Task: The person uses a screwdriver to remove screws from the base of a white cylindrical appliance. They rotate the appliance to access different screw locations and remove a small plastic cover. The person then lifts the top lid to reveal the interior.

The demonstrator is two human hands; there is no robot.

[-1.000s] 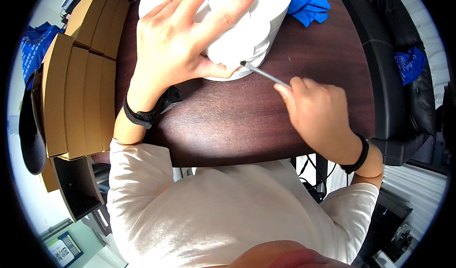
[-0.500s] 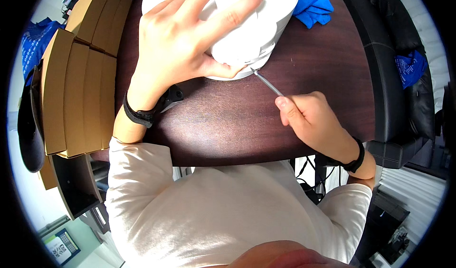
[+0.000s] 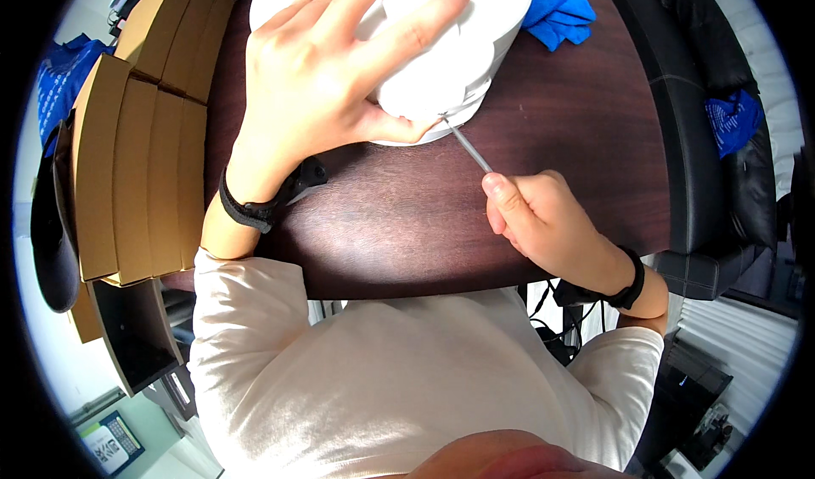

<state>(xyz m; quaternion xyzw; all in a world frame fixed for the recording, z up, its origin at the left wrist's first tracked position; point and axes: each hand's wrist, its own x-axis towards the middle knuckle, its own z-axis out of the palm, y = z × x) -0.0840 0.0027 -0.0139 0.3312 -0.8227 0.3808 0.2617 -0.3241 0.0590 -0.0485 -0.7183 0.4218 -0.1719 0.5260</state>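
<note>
A white round device [image 3: 475, 38] sits on the dark brown table [image 3: 407, 224] at the far side. My left hand [image 3: 340, 72] lies spread over its top and near side, fingers apart, pressing on it. My right hand [image 3: 543, 220] is closed around a thin metal tool [image 3: 467, 148], whose tip touches the lower rim of the white device just beside my left thumb. Both wrists wear black bands.
A stack of flat brown cardboard boxes [image 3: 136, 140] lines the table's left edge. Blue cloth [image 3: 556, 8] lies behind the device at the right. A black chair [image 3: 713, 140] stands to the right. Cables hang under the table's front edge.
My right hand has drawn back toward me and a little to the left, keeping the tool's tip at the device's rim. My left hand stays on the device.
</note>
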